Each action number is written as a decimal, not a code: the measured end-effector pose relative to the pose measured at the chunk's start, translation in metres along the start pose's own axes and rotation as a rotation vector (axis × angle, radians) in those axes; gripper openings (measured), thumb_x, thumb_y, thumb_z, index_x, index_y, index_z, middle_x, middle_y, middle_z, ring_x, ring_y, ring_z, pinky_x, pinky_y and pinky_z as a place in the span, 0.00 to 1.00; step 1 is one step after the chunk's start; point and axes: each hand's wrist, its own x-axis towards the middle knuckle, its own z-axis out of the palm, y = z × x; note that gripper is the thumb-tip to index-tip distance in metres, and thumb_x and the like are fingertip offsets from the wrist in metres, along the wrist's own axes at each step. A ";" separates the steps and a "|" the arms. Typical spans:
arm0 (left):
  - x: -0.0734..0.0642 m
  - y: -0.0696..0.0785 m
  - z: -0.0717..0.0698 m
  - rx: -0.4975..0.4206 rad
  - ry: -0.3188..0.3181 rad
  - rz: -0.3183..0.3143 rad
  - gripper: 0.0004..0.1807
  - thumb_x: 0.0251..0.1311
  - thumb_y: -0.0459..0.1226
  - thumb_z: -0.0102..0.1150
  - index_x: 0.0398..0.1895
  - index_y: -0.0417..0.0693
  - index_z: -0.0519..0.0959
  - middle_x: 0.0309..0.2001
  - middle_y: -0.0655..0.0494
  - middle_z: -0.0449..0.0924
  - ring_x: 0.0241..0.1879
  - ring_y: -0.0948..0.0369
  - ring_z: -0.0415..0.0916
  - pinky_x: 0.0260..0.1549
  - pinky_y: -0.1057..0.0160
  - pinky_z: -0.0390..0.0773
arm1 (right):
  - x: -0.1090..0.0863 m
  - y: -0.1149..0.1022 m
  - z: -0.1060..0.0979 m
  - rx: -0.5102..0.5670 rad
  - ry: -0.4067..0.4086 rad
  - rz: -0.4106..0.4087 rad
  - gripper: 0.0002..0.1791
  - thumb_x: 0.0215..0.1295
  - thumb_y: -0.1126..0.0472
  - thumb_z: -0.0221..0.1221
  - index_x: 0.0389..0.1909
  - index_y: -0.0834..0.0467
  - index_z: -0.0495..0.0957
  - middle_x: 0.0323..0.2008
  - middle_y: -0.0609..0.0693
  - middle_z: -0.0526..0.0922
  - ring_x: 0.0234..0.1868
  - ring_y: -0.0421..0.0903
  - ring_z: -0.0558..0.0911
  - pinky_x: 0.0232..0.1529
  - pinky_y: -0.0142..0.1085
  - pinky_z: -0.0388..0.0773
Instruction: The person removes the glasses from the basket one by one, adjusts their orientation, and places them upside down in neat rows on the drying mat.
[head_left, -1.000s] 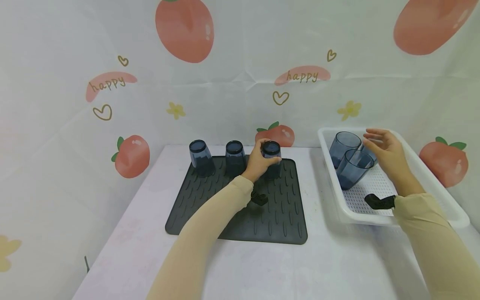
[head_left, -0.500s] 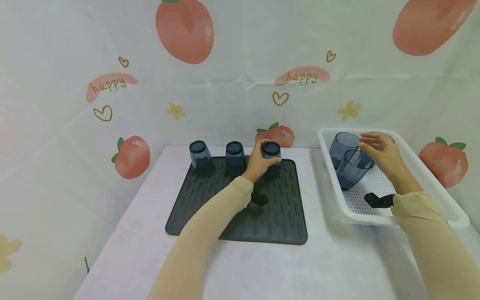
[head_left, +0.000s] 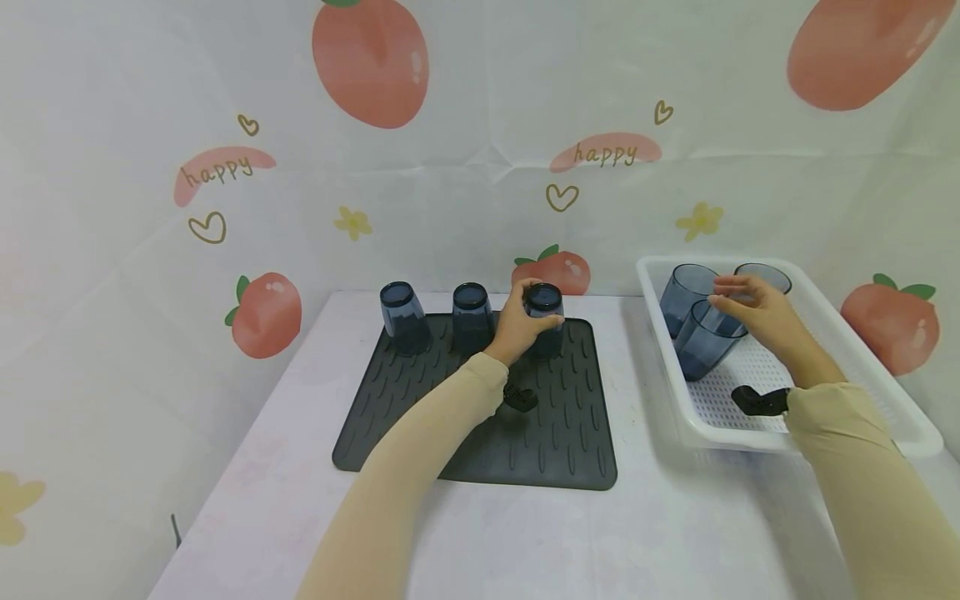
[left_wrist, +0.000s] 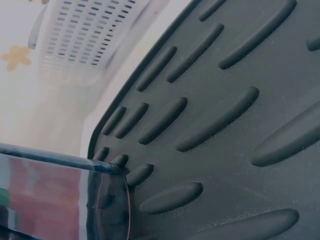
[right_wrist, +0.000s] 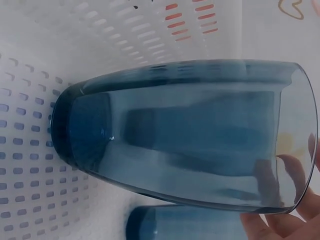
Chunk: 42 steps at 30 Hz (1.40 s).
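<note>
On the dark grey drying mat [head_left: 555, 442] my left hand [head_left: 516, 327] grips an upside-down blue drinking glass [head_left: 543, 297], thumb in front and fingers behind. The same glass [left_wrist: 45, 195] fills the lower left of the left wrist view. Over the white basket [head_left: 678, 408], my right hand [head_left: 768, 321] hovers with loosely bent fingers, its fingertips near the rim of the front blue glass [head_left: 701, 346]. In the right wrist view that glass [right_wrist: 200, 130] lies large before the camera, with fingers [right_wrist: 300, 227] showing beside and through its rim.
Two more upside-down glasses, one left [head_left: 405, 321] and one middle [head_left: 471, 321], stand along the mat's back edge. The basket also holds a back-left glass [head_left: 684, 292] and a back-right glass [head_left: 776, 279]. A printed cloth [head_left: 450, 183] hangs behind the table.
My right hand has moved left inside the basket, from the back-right glass toward the front one, uncovering the back-right glass's rim. My left hand keeps its grip in place.
</note>
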 end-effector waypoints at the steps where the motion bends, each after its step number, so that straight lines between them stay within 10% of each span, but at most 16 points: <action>1: 0.000 0.000 0.000 -0.002 -0.001 0.000 0.36 0.54 0.32 0.69 0.65 0.51 0.63 0.63 0.51 0.69 0.60 0.56 0.69 0.59 0.57 0.73 | 0.001 0.001 0.000 -0.001 -0.005 0.003 0.33 0.72 0.49 0.53 0.66 0.67 0.60 0.53 0.54 0.70 0.63 0.72 0.65 0.58 0.69 0.62; 7: 0.000 0.000 0.000 -0.002 -0.001 0.000 0.36 0.54 0.32 0.69 0.65 0.51 0.63 0.63 0.51 0.69 0.60 0.56 0.69 0.59 0.57 0.72 | 0.002 0.004 -0.001 -0.004 -0.036 0.014 0.33 0.72 0.49 0.54 0.67 0.68 0.59 0.51 0.45 0.70 0.63 0.72 0.64 0.58 0.68 0.62; 15: 0.001 -0.001 0.000 -0.003 0.002 -0.002 0.36 0.54 0.32 0.70 0.65 0.52 0.63 0.63 0.51 0.69 0.60 0.56 0.70 0.58 0.57 0.73 | 0.001 0.001 -0.001 -0.029 -0.058 0.032 0.34 0.72 0.48 0.53 0.68 0.67 0.58 0.61 0.65 0.65 0.64 0.70 0.64 0.59 0.67 0.63; 24: -0.001 0.003 0.000 0.002 0.000 -0.011 0.37 0.54 0.31 0.69 0.66 0.50 0.62 0.63 0.51 0.69 0.60 0.55 0.70 0.58 0.57 0.74 | 0.000 0.002 -0.004 -0.071 -0.071 0.033 0.35 0.69 0.44 0.56 0.67 0.64 0.63 0.52 0.36 0.72 0.52 0.35 0.70 0.53 0.51 0.68; 30: 0.000 0.003 0.000 0.007 0.002 -0.021 0.37 0.55 0.32 0.69 0.67 0.50 0.62 0.63 0.51 0.69 0.60 0.55 0.70 0.58 0.57 0.73 | 0.002 0.004 -0.002 -0.060 -0.128 0.062 0.38 0.69 0.45 0.56 0.69 0.65 0.58 0.66 0.67 0.63 0.65 0.65 0.63 0.60 0.63 0.63; 42: -0.001 0.004 -0.001 0.011 -0.005 -0.019 0.37 0.55 0.32 0.69 0.67 0.50 0.62 0.64 0.50 0.68 0.60 0.54 0.69 0.58 0.57 0.73 | 0.001 -0.001 -0.004 -0.100 -0.241 0.064 0.39 0.68 0.49 0.58 0.70 0.66 0.55 0.67 0.73 0.58 0.67 0.70 0.58 0.61 0.64 0.60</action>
